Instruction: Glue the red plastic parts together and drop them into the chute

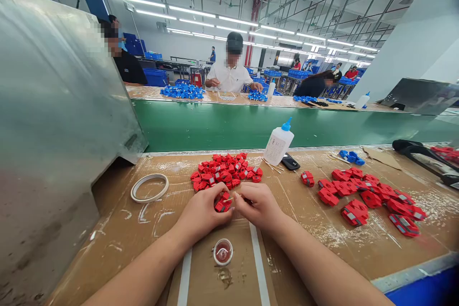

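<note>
My left hand [206,206] is closed around a red plastic part [223,202] just in front of a heap of similar red parts [224,170]. Between the fingertips of my right hand [258,204] is a thin cotton swab [228,200], its tip against the red part or very close to it. Nearer to me, a small round cup [223,252] with reddish liquid stands on a cardboard sheet [236,287] striped with pale tape. A wet smear lies on the cardboard just below the cup.
Left lies a tape roll [149,188] beside a metal housing [64,119]. Behind stand a white bottle [278,143] and a black device [290,162]. More red parts [371,191] spread right. Beyond the green conveyor belt [201,124], a person [231,74] sits with blue parts [182,91].
</note>
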Tool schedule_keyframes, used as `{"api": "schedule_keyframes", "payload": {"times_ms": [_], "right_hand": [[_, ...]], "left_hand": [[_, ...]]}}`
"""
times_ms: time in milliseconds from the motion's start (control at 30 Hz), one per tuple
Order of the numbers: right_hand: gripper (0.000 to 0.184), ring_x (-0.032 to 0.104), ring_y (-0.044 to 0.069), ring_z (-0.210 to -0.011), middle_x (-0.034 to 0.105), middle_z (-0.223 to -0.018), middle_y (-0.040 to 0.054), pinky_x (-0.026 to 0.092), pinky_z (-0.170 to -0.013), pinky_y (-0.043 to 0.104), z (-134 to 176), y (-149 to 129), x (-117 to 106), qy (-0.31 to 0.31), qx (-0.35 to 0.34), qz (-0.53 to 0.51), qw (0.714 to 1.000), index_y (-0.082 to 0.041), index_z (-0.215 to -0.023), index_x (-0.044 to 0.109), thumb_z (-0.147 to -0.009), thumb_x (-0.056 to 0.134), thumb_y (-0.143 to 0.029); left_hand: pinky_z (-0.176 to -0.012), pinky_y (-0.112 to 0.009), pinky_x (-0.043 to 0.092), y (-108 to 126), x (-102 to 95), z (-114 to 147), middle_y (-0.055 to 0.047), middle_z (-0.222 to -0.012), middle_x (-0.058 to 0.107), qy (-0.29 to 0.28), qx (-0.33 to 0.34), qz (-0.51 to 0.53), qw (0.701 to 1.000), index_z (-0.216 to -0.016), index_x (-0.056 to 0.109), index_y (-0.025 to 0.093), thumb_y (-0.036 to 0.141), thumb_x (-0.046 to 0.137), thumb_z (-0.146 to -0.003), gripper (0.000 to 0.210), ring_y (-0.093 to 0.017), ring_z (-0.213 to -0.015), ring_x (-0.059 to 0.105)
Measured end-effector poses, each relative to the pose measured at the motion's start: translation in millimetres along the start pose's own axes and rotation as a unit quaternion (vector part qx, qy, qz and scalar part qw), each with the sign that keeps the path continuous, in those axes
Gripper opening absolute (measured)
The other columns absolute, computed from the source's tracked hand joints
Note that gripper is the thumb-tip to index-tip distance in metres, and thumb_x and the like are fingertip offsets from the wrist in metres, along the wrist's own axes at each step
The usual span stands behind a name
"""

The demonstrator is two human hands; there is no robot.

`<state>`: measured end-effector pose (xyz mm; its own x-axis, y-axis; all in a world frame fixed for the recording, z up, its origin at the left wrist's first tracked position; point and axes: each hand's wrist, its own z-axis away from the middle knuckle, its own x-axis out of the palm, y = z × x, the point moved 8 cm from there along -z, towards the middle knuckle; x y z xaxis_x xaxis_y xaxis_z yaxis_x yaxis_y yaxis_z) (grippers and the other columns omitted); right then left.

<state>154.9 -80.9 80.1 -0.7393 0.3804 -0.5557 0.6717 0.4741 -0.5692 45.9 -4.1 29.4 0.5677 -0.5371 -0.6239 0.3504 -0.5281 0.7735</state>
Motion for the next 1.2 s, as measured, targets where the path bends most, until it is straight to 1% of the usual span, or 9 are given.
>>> {"api": "schedule_keyframes", "payload": {"times_ms": [67,200,300,433,533,733,833,967,1200], "right_hand": [[0.035,0.03,0.008,-0.052,0.032,-0.056,-0.0054,0.023,-0.054,0.024,1.6,-9.1,-0.8,-0.012,-0.019,-0.052,0.998,-0.019,-0.06,0.031,-0.09,0.05,-0.019],[0.038,0.03,0.009,-0.051,0.032,-0.055,-0.0054,0.024,-0.054,0.026,16.7,-30.6,32.4,-0.217,-0.079,-0.099,0.968,-0.019,-0.058,0.03,-0.088,0.053,-0.024],[0.042,0.035,0.01,-0.055,0.04,-0.057,-0.0044,0.025,-0.055,0.027,22.5,-26.7,42.0,-0.289,-0.085,-0.039,0.953,-0.018,-0.059,0.039,-0.093,0.057,-0.036],[0.043,0.048,0.012,-0.066,0.057,-0.071,-0.0016,0.028,-0.061,0.027,3.4,26.2,-1.6,-0.166,0.095,0.126,0.973,-0.019,-0.074,0.055,-0.102,0.046,-0.05],[0.024,0.056,0.015,-0.075,0.064,-0.087,-0.0006,0.028,-0.063,0.026,5.1,67.6,-44.1,-0.075,0.252,0.272,0.926,-0.022,-0.092,0.06,-0.095,0.064,-0.046],[0.016,0.06,0.018,-0.088,0.061,-0.1,0.0013,0.031,-0.066,0.026,16.3,90.6,-37.1,-0.143,0.278,0.301,0.901,-0.022,-0.094,0.059,-0.091,0.07,-0.032],[0.015,0.058,0.017,-0.085,0.059,-0.098,0.0012,0.036,-0.07,0.027,13.3,88.1,-32.6,-0.117,0.271,0.229,0.928,-0.021,-0.09,0.059,-0.092,0.069,-0.033],[0.027,0.058,0.016,-0.079,0.062,-0.094,0.0023,0.045,-0.07,0.028,3.5,77.1,-23.2,-0.038,0.246,-0.058,0.967,-0.021,-0.096,0.06,-0.095,0.063,-0.048],[0.042,0.052,0.011,-0.064,0.055,-0.073,-0.0024,0.044,-0.062,0.023,7.1,69.7,8.3,-0.013,0.29,-0.383,0.877,-0.021,-0.115,0.06,-0.092,0.065,-0.056]], "left_hand": [[-0.067,-0.023,0.037,-2.8,-4.1,-0.8,0.008,-0.079,0.061,0.024,-0.005,0.023,0.999,-0.094,0.06,0.023,0.03,0.069,-0.079,0.018,-0.012,-0.072,0.054],[-0.079,-0.025,0.041,-10.9,-20.1,-2.7,0.006,-0.095,0.066,0.103,-0.014,0.079,0.991,-0.103,0.064,0.025,0.041,0.068,-0.084,0.026,-0.015,-0.084,0.059],[-0.089,-0.028,0.042,-16.3,-27.4,-3.6,0.003,-0.106,0.068,0.131,-0.026,0.109,0.985,-0.109,0.066,0.026,0.049,0.066,-0.085,0.033,-0.019,-0.097,0.061],[-0.099,-0.031,0.04,-16.1,-24.2,-2.6,0.003,-0.119,0.066,0.112,-0.024,0.119,0.986,-0.118,0.065,0.03,0.053,0.063,-0.089,0.037,-0.022,-0.113,0.059],[-0.097,-0.032,0.04,-17.6,-20.5,0.5,0.001,-0.117,0.065,0.108,-0.038,0.14,0.984,-0.12,0.058,0.029,0.054,0.064,-0.089,0.04,-0.022,-0.113,0.058],[-0.072,-0.028,0.037,-20.5,-12.0,-2.2,0.002,-0.088,0.06,0.08,-0.039,0.157,0.984,-0.107,0.059,0.024,0.053,0.072,-0.084,0.04,-0.017,-0.075,0.052],[-0.069,-0.026,0.034,-21.7,-6.7,-6.5,0.001,-0.086,0.058,0.055,-0.033,0.21,0.976,-0.109,0.061,0.022,0.054,0.076,-0.08,0.046,-0.016,-0.074,0.049],[-0.069,-0.026,0.034,-17.0,-0.5,-7.5,0.001,-0.082,0.056,0.009,-0.029,0.269,0.963,-0.112,0.062,0.019,0.056,0.076,-0.078,0.052,-0.016,-0.073,0.048],[-0.068,-0.025,0.034,-8.5,1.8,-4.6,0.0,-0.083,0.058,-0.013,-0.029,0.257,0.966,-0.112,0.061,0.017,0.053,0.076,-0.078,0.051,-0.015,-0.071,0.047]]}}
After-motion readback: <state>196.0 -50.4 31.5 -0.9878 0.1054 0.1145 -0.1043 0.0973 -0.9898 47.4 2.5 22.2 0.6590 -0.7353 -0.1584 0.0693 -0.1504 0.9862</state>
